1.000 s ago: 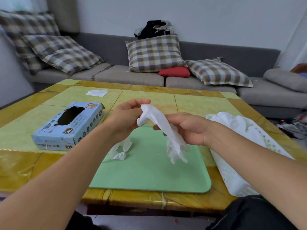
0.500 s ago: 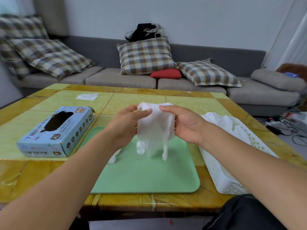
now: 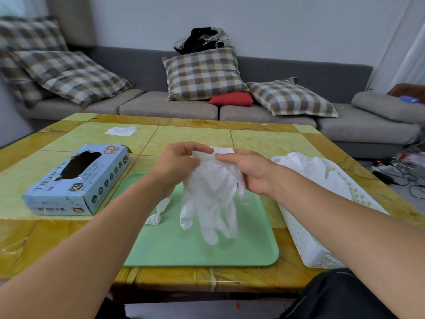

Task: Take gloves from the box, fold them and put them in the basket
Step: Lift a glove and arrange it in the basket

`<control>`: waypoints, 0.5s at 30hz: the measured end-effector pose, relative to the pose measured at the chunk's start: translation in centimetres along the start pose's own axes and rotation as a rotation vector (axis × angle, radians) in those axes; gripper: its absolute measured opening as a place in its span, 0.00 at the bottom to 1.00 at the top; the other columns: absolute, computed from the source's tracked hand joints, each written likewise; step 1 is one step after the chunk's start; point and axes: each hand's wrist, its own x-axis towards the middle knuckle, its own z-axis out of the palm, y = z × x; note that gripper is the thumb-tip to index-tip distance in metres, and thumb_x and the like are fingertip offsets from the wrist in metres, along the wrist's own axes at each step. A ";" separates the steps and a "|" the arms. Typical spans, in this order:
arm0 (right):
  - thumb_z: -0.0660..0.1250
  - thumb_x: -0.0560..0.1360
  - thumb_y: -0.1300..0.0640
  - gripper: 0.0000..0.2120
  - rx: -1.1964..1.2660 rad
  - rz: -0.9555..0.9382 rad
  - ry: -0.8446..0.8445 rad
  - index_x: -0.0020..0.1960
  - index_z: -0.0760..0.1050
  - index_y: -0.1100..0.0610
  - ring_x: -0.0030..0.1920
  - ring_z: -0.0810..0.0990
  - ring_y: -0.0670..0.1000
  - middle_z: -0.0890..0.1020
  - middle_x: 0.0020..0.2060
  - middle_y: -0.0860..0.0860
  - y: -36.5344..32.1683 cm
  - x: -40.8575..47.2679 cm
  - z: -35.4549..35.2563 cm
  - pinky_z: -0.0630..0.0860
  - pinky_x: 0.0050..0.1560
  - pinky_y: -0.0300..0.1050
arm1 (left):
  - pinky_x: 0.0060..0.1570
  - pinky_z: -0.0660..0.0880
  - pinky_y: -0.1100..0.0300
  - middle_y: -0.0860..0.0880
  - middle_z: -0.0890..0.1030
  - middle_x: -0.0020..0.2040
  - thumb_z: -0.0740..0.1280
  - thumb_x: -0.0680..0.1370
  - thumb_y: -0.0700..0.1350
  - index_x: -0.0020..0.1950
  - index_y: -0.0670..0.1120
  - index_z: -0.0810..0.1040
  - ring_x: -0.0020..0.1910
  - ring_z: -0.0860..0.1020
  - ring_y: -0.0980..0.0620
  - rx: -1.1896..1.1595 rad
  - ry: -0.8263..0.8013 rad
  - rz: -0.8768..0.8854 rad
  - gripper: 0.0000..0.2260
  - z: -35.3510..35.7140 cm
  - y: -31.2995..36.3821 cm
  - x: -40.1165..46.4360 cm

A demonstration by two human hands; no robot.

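Lowered since the earlier frame, my glove [image 3: 211, 194] hangs fingers-down over the tray [image 3: 253, 254]; left hand [image 3: 177, 164] and right hand [image 3: 250, 171] pinch its cuff. Thin, limp: I grip cuff corners.

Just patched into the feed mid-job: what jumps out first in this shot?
A white glove hangs fingers-down over the green tray at centre, its cuff pinched by the left hand and right hand. The blue glove box lies on the table to the left. A white basket already holding gloves stands at the right edge.
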 end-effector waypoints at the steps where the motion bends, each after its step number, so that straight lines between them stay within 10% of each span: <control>1: 0.74 0.75 0.62 0.18 0.004 -0.055 0.035 0.64 0.79 0.63 0.49 0.85 0.57 0.86 0.53 0.59 0.0 0.4 0.2 0.81 0.58 0.54 | 0.33 0.78 0.62 0.52 0.86 0.42 0.61 0.78 0.27 0.48 0.49 0.85 0.33 0.82 0.56 0.008 0.029 0.017 0.20 0.1 0.1 0.3; 8: 0.75 0.71 0.71 0.09 -0.140 -0.632 0.132 0.48 0.82 0.61 0.38 0.82 0.46 0.85 0.38 0.49 -1.4 0.9 -0.2 0.80 0.41 0.39 | 0.44 0.79 0.63 0.52 0.86 0.47 0.63 0.77 0.26 0.48 0.51 0.85 0.46 0.83 0.54 -0.168 0.012 0.246 0.20 -0.6 1.9 1.4; 15: 0.78 0.70 0.65 0.06 -0.656 -0.248 -0.240 0.46 0.84 0.61 0.37 0.76 0.46 0.81 0.36 0.48 3.1 0.0 -3.0 0.73 0.40 0.41 | 0.55 0.71 0.49 0.42 0.85 0.48 0.74 0.72 0.38 0.45 0.50 0.87 0.47 0.76 0.47 0.271 -0.530 -0.014 0.07 -2.8 -3.4 -0.2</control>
